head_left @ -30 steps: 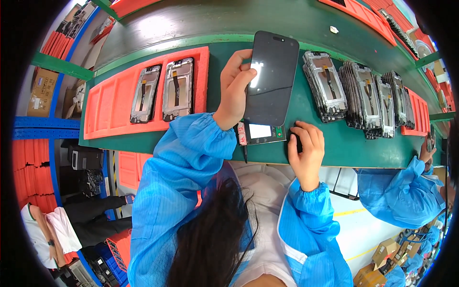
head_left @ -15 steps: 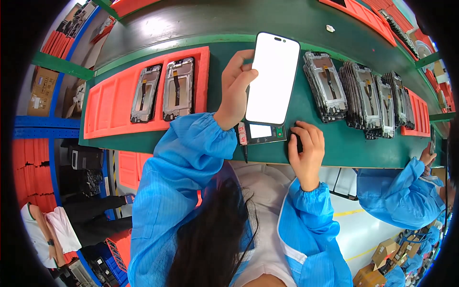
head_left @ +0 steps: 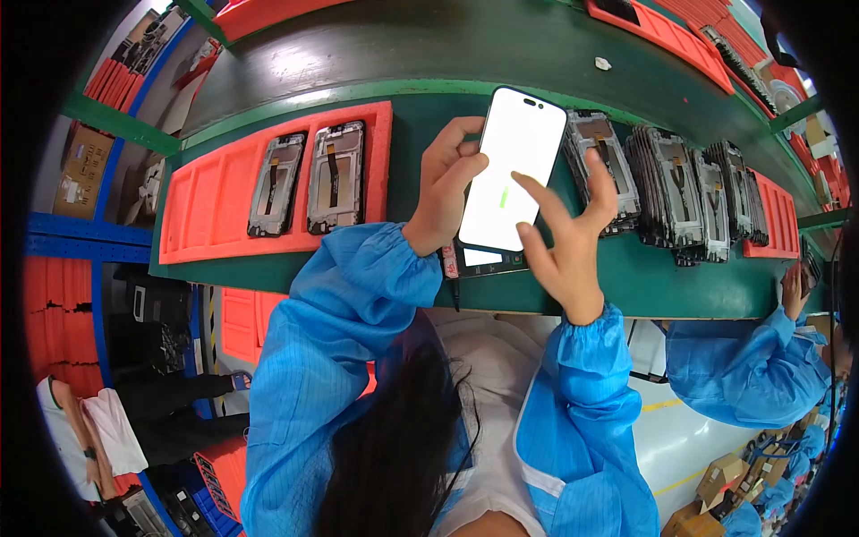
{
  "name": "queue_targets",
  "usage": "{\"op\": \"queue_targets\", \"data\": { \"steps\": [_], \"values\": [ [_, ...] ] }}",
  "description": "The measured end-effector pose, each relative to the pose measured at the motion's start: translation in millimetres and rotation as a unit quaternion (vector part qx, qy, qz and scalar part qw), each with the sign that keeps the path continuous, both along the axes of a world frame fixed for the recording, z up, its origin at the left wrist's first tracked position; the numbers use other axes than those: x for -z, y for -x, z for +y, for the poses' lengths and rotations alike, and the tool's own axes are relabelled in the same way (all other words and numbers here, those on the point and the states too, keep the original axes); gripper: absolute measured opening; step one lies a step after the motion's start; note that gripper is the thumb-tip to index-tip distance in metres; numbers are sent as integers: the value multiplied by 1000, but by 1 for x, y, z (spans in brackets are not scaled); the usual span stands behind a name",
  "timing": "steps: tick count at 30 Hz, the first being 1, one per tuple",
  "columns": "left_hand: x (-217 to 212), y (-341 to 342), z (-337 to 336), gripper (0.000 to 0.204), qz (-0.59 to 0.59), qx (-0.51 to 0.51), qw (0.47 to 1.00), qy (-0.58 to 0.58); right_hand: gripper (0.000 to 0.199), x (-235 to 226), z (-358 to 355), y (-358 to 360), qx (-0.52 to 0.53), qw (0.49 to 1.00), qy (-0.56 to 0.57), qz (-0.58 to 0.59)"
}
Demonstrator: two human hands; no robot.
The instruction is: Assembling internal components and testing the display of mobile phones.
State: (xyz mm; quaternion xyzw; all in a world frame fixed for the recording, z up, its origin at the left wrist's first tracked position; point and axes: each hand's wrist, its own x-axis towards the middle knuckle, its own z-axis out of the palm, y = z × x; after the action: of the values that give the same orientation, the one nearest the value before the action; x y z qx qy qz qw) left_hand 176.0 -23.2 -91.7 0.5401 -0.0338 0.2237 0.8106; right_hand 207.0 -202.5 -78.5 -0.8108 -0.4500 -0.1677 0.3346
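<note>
My left hand (head_left: 443, 188) grips the left edge of a smartphone screen (head_left: 510, 157), its thumb on the front and its fingers behind. The screen is lit white, with a dark pill-shaped cutout at the top and a green streak low on its face; its back is hidden. Over its lower right part, my right hand (head_left: 574, 246) has its fingers spread, with a fingertip at or just above the glass near the streak. Contact there is hard to judge. Partly covered by the lower end lies a small black tester box (head_left: 488, 267) with a lit display and a cable.
Left on the green bench (head_left: 358, 270) is a red foam tray (head_left: 206, 219) with two phone frame assemblies (head_left: 337, 179). Several stacks of similar assemblies (head_left: 671, 188) stand right, before another red tray (head_left: 774, 219). A co-worker's blue sleeve (head_left: 743, 358) is at far right.
My right hand has risen from the bench beside the tester to the lit screen, its fingers now spread. A green streak now shows on the screen. My left hand keeps its grip.
</note>
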Motion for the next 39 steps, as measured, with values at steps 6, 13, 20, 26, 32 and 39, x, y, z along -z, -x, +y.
{"op": "queue_targets", "data": {
  "steps": [6, 13, 20, 26, 32, 39],
  "values": [
    [0, -2, 5, 36, 2, -37, 999, 27, 26, 4, -18, 6, 15, 1000, -23, 5],
    [-1, -6, 11, 35, 15, -84, 996, 25, 21, 35, -31, 22, -28, 985, -106, 137],
    [2, -7, 9, 34, 9, -97, 995, 31, 23, 38, -33, 25, -23, 996, -25, 86],
    [-1, -6, 6, 32, 35, -90, 994, 45, 31, 36, -29, 24, 9, 985, -96, 145],
    [-3, -7, 4, 30, 76, -11, 993, 93, 47, 19, -14, 13, 55, 989, -112, 82],
    [-10, -11, 1, 28, 152, 71, 965, 202, 36, -5, 4, -46, -11, 1000, -9, -21]
  ]
}}
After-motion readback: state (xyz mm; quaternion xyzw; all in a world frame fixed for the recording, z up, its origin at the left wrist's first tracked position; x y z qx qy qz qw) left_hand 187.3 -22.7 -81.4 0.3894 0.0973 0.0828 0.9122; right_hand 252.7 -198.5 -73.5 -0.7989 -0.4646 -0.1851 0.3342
